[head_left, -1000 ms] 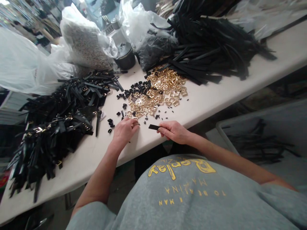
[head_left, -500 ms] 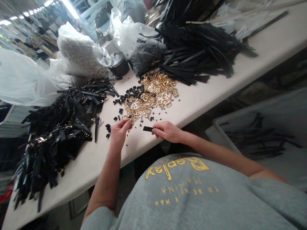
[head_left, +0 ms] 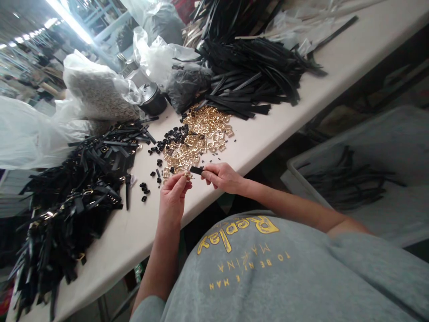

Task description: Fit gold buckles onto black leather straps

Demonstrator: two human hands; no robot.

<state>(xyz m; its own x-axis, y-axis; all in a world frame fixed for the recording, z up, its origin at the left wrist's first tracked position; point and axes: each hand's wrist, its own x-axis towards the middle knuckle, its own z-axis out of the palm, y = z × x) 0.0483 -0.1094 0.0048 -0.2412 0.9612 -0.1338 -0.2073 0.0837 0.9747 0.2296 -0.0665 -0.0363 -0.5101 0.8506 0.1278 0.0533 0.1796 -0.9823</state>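
Observation:
My left hand point(head_left: 173, 192) is raised just above the white table point(head_left: 268, 129), its fingers pinched on a small gold buckle point(head_left: 187, 175). My right hand point(head_left: 221, 176) pinches a short black strap point(head_left: 196, 170) whose free end points at the buckle; strap and buckle nearly touch. Just beyond both hands lies a heap of gold buckles point(head_left: 197, 138) mixed with small black loops point(head_left: 170, 137).
A big pile of black straps with buckles point(head_left: 73, 188) covers the table's left. More black straps point(head_left: 254, 76) lie at the back right. Plastic bags point(head_left: 97, 91) and a dark round container point(head_left: 153, 102) stand behind. A grey bin point(head_left: 365, 179) with straps sits right of the table.
My left hand picked a gold buckle from the heap and lifted it. My right hand brought the strap left toward it. The camera view shifted.

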